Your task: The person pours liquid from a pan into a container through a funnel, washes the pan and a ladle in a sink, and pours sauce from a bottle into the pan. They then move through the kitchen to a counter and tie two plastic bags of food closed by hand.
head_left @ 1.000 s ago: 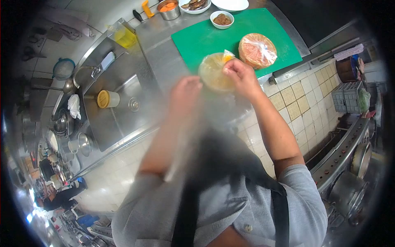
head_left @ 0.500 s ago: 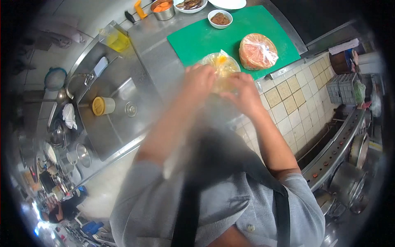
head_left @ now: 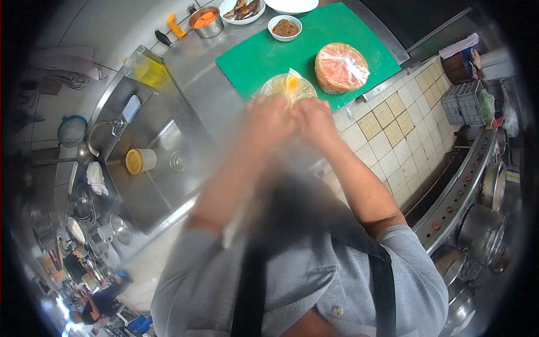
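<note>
Both my hands meet over a clear plastic bag of pale round flatbreads [head_left: 285, 86] at the near edge of the green cutting board [head_left: 264, 53]. My left hand [head_left: 268, 121] and my right hand [head_left: 312, 119] both grip the bag's plastic, which rises to a twisted yellow-tinted peak. A second bag, holding a stack of orange-pink flatbreads [head_left: 340, 67], lies on the board to the right of my hands, untouched. My hands are blurred.
A small white bowl of brown paste [head_left: 284, 27], a metal bowl of orange pieces [head_left: 206, 21] and a white plate of dark food [head_left: 241, 9] stand beyond the board. At the left is a steel sink [head_left: 163, 168] with a yellow-lidded cup [head_left: 141, 160]. Stove burners [head_left: 460, 191] run along the right.
My left hand came up to join my right on the bag of pale flatbreads, and the bag went from held up in the air down onto the board's near edge.
</note>
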The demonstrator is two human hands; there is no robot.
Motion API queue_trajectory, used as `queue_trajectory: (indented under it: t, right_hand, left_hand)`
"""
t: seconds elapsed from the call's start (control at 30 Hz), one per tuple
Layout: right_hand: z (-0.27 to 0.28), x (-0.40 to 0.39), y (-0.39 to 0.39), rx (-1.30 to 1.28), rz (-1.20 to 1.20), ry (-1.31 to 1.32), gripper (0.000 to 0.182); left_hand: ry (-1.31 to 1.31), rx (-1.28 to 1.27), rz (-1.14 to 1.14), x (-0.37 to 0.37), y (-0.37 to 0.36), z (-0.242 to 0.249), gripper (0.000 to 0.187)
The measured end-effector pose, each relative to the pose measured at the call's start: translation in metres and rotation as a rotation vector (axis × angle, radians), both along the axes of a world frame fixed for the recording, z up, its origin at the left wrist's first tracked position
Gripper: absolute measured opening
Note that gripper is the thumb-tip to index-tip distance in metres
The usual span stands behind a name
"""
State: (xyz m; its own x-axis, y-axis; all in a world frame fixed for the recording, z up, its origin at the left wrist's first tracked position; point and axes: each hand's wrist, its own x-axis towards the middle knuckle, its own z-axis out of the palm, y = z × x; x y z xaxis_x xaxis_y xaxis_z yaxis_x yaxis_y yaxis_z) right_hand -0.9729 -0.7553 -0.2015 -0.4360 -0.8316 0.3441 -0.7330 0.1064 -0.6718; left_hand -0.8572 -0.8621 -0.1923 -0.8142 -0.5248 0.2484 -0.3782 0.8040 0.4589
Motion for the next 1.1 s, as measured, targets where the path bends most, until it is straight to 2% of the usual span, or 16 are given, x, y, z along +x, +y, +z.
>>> queue_trajectory:
  t: [0.23, 0.33, 0.4, 0.53, 0.6, 0.73, 0.83, 0.9, 1.03, 1.1]
  right_hand:
    - [-0.003, -0.005, -0.006, -0.002, 0.048, 0.001, 0.009]
    - [0.001, -0.005, -0.005, -0.004, 0.050, -0.052, 0.008]
    - [0.007, -0.006, -0.002, 0.052, 0.082, -0.152, 0.008]
    - [0.005, -0.006, 0.002, 0.054, 0.140, -0.105, 0.012]
    - [0.009, 0.002, -0.001, 0.054, 0.080, 0.121, 0.016]
    - [-0.009, 0.004, -0.009, 0.081, 0.042, 0.184, 0.018]
    - [-0.013, 0.004, -0.010, 0.007, -0.032, 0.266, 0.020]
    - [-0.010, -0.002, -0.007, -0.135, -0.124, 0.373, 0.024]
    - [-0.011, -0.007, 0.000, -0.095, -0.136, 0.229, 0.025]
    - [-0.005, -0.012, 0.002, -0.073, -0.245, 0.261, 0.026]
  left_hand:
    - [0.065, -0.096, 0.132, -0.011, 0.011, -0.026, 0.018]
    - [0.056, -0.085, 0.160, -0.011, 0.010, -0.027, 0.018]
    - [0.105, 0.029, 0.266, -0.013, 0.004, -0.025, 0.018]
    - [0.078, 0.135, 0.214, -0.007, -0.011, -0.017, 0.022]
    - [0.095, 0.264, 0.098, 0.000, -0.016, -0.010, 0.022]
    - [0.087, 0.289, 0.073, 0.003, -0.014, -0.008, 0.023]
    - [0.054, 0.185, 0.099, 0.003, -0.004, -0.009, 0.023]
    - [0.122, 0.067, 0.133, 0.007, -0.003, -0.011, 0.026]
    - [0.163, -0.005, 0.091, 0.010, -0.003, -0.014, 0.029]
    - [0.199, -0.192, 0.164, 0.010, -0.009, -0.018, 0.030]
